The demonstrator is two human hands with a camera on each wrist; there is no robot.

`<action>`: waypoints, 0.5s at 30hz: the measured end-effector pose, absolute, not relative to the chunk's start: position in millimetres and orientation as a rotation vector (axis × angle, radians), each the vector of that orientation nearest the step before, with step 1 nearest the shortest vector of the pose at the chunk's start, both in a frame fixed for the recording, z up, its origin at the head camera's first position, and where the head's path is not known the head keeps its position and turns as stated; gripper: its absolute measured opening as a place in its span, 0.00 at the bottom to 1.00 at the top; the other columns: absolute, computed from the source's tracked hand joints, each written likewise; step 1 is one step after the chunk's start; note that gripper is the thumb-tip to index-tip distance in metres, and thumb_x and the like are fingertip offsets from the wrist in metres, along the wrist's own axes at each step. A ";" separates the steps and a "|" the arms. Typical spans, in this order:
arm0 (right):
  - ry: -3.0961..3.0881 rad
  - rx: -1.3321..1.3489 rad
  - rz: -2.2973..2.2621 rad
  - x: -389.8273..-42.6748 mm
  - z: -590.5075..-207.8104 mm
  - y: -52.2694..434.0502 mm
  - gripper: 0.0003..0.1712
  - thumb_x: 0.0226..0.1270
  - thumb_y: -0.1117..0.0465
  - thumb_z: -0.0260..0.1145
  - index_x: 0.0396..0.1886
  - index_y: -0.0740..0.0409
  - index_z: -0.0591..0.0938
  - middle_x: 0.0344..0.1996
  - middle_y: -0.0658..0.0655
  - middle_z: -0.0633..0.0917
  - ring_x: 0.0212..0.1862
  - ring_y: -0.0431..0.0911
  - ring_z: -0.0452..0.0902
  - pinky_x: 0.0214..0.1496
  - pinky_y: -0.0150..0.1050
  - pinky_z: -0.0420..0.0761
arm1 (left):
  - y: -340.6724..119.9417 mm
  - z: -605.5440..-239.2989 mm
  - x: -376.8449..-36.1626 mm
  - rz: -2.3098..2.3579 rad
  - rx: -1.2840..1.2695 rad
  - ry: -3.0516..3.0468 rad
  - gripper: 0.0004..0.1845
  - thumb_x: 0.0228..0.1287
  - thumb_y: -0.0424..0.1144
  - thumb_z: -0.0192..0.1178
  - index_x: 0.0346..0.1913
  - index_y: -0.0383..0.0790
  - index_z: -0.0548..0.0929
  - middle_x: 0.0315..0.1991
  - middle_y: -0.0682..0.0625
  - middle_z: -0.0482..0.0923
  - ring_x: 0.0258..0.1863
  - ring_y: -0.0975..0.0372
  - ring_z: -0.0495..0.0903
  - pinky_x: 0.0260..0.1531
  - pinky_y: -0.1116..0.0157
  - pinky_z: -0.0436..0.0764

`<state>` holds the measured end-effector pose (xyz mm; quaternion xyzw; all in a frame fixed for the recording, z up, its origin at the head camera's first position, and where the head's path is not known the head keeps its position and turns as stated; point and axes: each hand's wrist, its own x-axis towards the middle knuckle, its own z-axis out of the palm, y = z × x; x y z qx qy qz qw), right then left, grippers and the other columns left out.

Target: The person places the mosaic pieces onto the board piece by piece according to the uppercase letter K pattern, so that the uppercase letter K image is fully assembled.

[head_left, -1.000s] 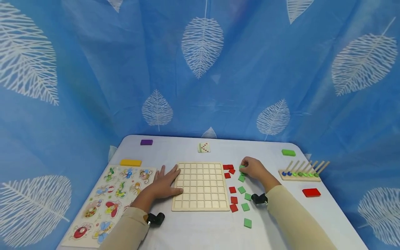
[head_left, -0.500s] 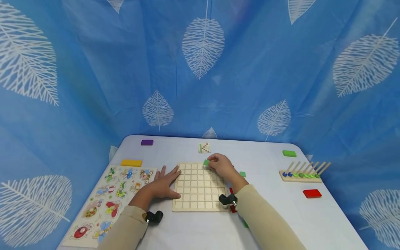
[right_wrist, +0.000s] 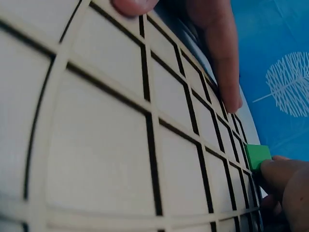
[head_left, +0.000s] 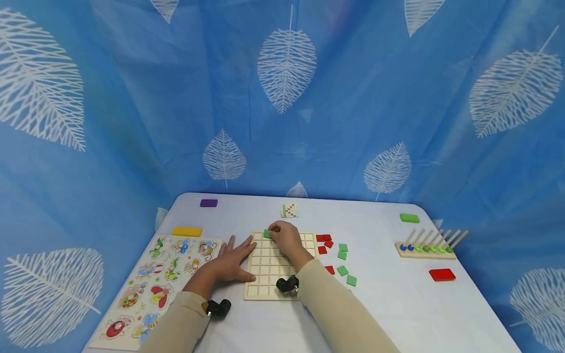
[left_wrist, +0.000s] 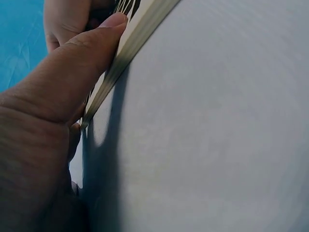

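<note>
Head view, with wrist views as insets. The right hand point(head_left: 286, 239) pinches a green square tile point(head_left: 267, 234) between fingertips and holds it over the far row of the wooden grid board point(head_left: 282, 264), toward the far-left corner. A second ago that hand was at the loose tiles to the right of the board; half a second ago it was carrying the tile over the far edge nearer the middle. It has since travelled leftward along that row, which suggests the tile is about to be seated in one of the far-left cells. The right-wrist inset shows the tile point(right_wrist: 257, 156) gripped at its edge, just above the grid.

The left hand point(head_left: 232, 257) lies flat with fingers spread, resting on the white table point(head_left: 397, 304) and pressing the board's left edge; the left-wrist inset shows its thumb point(left_wrist: 77, 58) against the rim. It has not shifted.

Contents: every cell of the grid visible here is empty. Loose red tiles point(head_left: 323, 240) and green tiles point(head_left: 343, 260) lie right of the board. The bead rack point(head_left: 425, 244) at far right carries blue and green beads at the base of its pegs.
</note>
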<state>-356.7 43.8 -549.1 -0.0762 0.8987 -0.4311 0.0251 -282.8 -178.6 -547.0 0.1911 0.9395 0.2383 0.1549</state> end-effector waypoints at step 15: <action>2.841 -0.443 -1.204 -346.4 -533.1 101.7 0.24 0.76 0.60 0.68 0.69 0.55 0.81 0.58 0.59 0.83 0.54 0.51 0.83 0.57 0.49 0.85 | -177.6 -543.9 -281.9 0.690 0.507 2.696 0.60 0.53 0.65 0.77 0.84 0.50 0.58 0.87 0.51 0.43 0.83 0.36 0.27 0.79 0.34 0.32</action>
